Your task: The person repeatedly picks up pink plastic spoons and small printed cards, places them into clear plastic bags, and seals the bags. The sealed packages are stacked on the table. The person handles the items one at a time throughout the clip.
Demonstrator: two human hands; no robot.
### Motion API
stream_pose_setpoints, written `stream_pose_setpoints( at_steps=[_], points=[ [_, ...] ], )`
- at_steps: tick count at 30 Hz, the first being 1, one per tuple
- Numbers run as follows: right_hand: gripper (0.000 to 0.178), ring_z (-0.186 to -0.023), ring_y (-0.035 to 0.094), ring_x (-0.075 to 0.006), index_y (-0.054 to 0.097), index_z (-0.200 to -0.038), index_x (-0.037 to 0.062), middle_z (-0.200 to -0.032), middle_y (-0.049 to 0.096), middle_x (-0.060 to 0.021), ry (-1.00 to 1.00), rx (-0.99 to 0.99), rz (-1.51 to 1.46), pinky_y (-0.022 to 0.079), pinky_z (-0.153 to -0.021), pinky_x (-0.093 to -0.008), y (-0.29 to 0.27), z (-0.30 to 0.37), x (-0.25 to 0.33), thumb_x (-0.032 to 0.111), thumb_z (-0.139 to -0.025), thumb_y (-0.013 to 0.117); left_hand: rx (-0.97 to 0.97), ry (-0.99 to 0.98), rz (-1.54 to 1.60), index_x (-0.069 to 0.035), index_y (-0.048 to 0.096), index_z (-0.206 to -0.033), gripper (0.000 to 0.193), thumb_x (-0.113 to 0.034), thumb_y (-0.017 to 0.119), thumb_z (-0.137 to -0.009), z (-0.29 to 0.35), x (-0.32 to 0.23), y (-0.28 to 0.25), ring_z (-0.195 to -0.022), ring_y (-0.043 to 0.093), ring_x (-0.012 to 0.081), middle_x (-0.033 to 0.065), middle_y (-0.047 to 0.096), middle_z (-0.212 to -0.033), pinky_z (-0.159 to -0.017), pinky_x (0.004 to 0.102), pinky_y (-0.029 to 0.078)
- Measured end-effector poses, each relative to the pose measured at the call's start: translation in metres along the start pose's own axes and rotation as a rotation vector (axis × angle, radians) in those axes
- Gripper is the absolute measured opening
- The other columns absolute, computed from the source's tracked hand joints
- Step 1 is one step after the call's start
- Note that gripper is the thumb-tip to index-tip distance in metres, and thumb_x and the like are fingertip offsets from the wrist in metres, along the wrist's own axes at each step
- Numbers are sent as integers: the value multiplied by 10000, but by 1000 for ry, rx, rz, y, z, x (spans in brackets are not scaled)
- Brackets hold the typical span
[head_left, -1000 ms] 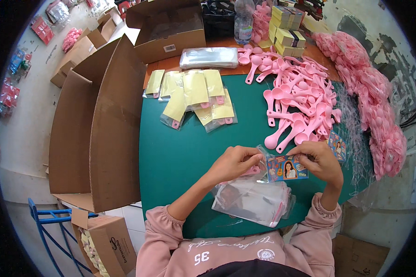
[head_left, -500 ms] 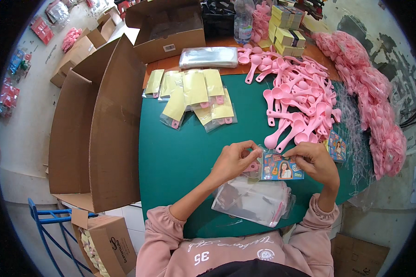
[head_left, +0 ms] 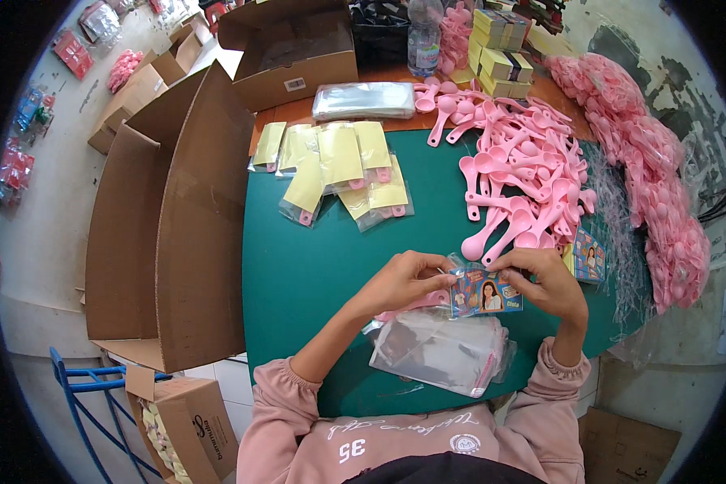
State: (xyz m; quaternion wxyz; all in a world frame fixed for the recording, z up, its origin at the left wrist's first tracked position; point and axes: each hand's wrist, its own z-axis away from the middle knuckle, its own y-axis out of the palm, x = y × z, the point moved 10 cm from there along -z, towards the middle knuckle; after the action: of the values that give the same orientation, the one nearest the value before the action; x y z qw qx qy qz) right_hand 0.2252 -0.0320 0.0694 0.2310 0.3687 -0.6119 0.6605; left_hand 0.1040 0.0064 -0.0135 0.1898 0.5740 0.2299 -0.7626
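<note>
A blue printed card (head_left: 490,297) is held between my two hands over the near part of the green table. My left hand (head_left: 411,278) is closed, thumb and fingers pinching the card's left end along with what looks like clear plastic film. At the card's upper right corner my right hand (head_left: 547,278) pinches with thumb and fingertips. A pink measuring spoon (head_left: 418,304) shows partly below my left hand; whether that hand touches it is hidden. Just nearer to me lies a stack of clear plastic bags (head_left: 436,352).
Loose pink measuring spoons (head_left: 532,177) are heaped at the right. More printed cards (head_left: 589,256) lie beside my right hand. Filled yellow-backed packets (head_left: 340,157) lie at the back left, near a bundle of clear bags (head_left: 364,101). A tall cardboard box (head_left: 198,218) stands at the left edge.
The card has shifted slightly left and tilted. My left hand has turned, its fingers now at the card's left end, and more of the pink spoon shows below it.
</note>
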Motion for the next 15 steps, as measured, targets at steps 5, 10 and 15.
stream_pose_setpoints(
  at_steps=[5, 10, 15],
  points=[
    [180, -587, 547, -146, 643, -909, 25, -702, 597, -84, -93, 62, 71, 432, -548, -258, 5, 0, 16, 3, -745, 571, 152, 56, -116, -5, 610, -1019, 260, -197, 574, -847, 4, -6, 8, -670, 544, 78, 75, 642, -761, -630, 258, 456],
    [175, -550, 538, -135, 644, -899, 21, -675, 589, -87, -74, -37, 76, 422, -519, -252, 7, 2, 27, -6, -746, 563, 43, 53, -199, -5, 615, -1003, 266, -215, 567, -847, 5, -11, 5, -641, 552, 107, 111, 640, -754, -620, 270, 457],
    [148, -519, 514, -102, 642, -888, 5, -653, 585, -85, 32, -52, -21, 413, -493, -235, 10, 0, 8, 8, -766, 558, 48, 113, -261, 2, 617, -977, 284, -248, 560, -854, 6, -15, 1, -594, 513, 96, 97, 614, -691, -563, 274, 435]
  ],
)
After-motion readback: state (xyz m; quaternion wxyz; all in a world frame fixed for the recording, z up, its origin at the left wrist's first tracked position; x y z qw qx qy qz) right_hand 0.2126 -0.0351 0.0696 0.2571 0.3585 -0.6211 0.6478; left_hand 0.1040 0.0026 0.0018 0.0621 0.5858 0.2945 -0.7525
